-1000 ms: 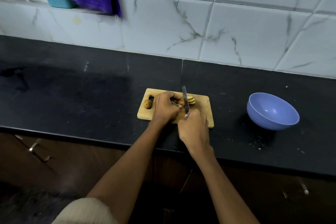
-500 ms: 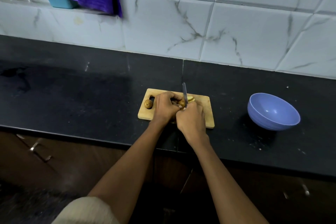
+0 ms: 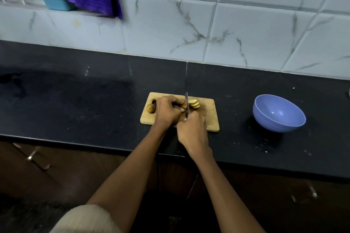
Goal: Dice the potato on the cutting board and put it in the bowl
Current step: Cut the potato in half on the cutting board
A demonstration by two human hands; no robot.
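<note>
Left hand point(image 3: 167, 110) gripped the potato point(image 3: 183, 105) on the cutting board point(image 3: 210, 117); right hand point(image 3: 193, 130) clutched the knife point(image 3: 187, 103), blade beside the slices point(image 3: 194, 103).

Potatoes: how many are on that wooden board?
2. One small whole potato sits at the board's left end; the potato being sliced is under the left hand, its slices right of the knife. Hands may hide more.
</note>
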